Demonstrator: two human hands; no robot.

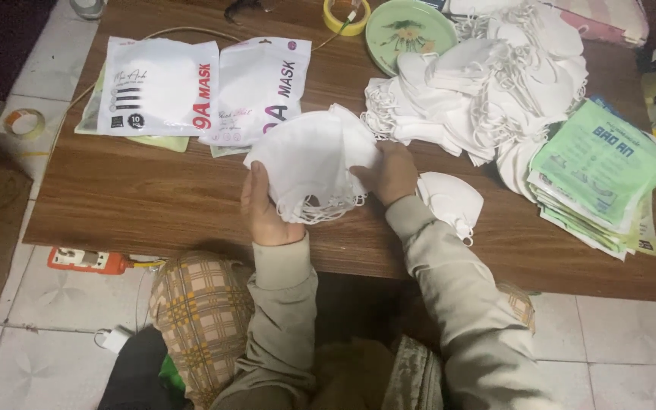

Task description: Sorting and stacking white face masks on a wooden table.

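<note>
Both of my hands hold a stack of white face masks (311, 161) just above the low wooden table (138, 197). My left hand (263, 209) grips the stack's left side, with the ear loops hanging below it. The stack's right edge is closed in my right hand (390, 173). Close to my right wrist, a few loose white masks (451, 199) lie on the table.
A large heap of white masks (487, 83) fills the far right of the table, beside a pile of green flat packets (600, 171). Two white mask pouches (206, 87) lie at far left. A green plate (410, 26) and a tape roll (345, 15) sit at the back.
</note>
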